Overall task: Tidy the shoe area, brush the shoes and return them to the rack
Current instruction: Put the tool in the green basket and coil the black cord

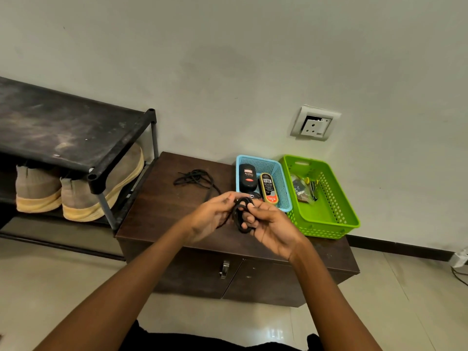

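As left hand [210,216] and right hand [272,225] gripped black coiled shoelace [237,214], blue plastic basket [276,170] held polish bottles [247,179].
Green plastic basket [323,215] held packets [300,189].

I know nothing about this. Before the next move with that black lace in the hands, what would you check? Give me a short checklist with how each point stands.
1. Grip on the black lace coil: ok; the left hand and the right hand both hold it above the cabinet.
2. Loose end wound in: not ok; a strand hangs out beside the left hand.
3. Room in the green basket: ok; its near half is bare.
4. Second lace tidied: not ok; it lies tangled on the cabinet.
5. Beige shoes on the rack: ok; they stand on the lower shelf.
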Demonstrator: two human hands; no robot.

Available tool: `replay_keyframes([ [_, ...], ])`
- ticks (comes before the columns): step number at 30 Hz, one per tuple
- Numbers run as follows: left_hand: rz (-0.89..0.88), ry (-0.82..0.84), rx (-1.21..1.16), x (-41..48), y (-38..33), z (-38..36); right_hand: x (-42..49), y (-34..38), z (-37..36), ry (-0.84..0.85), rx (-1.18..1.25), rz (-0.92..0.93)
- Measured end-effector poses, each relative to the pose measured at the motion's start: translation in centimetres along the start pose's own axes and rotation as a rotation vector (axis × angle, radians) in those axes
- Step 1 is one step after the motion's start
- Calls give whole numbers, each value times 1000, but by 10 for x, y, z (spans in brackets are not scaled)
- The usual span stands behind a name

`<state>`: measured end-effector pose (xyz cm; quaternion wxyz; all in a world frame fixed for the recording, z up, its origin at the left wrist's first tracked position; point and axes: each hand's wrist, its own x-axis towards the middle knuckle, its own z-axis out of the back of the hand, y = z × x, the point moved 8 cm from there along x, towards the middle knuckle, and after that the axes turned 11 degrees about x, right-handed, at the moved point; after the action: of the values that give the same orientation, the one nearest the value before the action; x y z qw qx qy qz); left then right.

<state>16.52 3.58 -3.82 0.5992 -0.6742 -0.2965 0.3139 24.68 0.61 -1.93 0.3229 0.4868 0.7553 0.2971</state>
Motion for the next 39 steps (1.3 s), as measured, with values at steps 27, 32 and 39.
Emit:
replay_keyframes([
  [27, -183, -233, 266, 0, -22, 18, -3, 3, -2, -63, 63, -54],
  [32, -86, -230, 492, 1, -15, 19, 2, 14, 9, -163, 327, 143],
  [39, -12, -72, 773, -2, -12, 6, -5, 39, 45, -414, -131, 542],
])
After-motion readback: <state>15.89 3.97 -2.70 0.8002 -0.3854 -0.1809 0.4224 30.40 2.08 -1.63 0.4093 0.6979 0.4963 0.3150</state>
